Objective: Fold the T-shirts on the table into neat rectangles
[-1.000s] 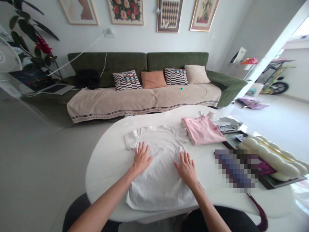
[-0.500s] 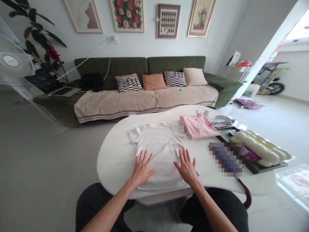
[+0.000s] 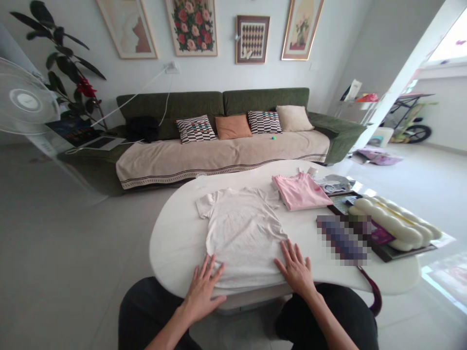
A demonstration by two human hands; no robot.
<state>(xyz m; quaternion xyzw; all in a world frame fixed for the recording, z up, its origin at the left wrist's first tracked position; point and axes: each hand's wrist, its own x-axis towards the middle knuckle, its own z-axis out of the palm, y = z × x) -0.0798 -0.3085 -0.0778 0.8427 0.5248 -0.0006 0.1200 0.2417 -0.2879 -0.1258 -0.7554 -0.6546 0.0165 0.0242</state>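
A white T-shirt [image 3: 242, 231] lies spread flat on the white oval table [image 3: 171, 243], collar away from me. My left hand [image 3: 201, 288] rests open, fingers spread, on the shirt's near left hem corner at the table's front edge. My right hand [image 3: 296, 268] lies open and flat on the near right hem corner. A folded pink garment [image 3: 301, 191] sits on the table beyond the shirt, to the right.
A white puffy cushion-like object [image 3: 394, 223] on a dark tray, papers [image 3: 333, 183] and a blurred patch occupy the table's right side. A green sofa [image 3: 226, 131] with pillows stands behind. A fan [image 3: 25, 102] and a plant stand at left. My dark-trousered knees are below the table.
Both hands have slid toward me down the shirt, from its middle to the hem at the table's near edge, and spread further apart. The camera has pulled back slightly.
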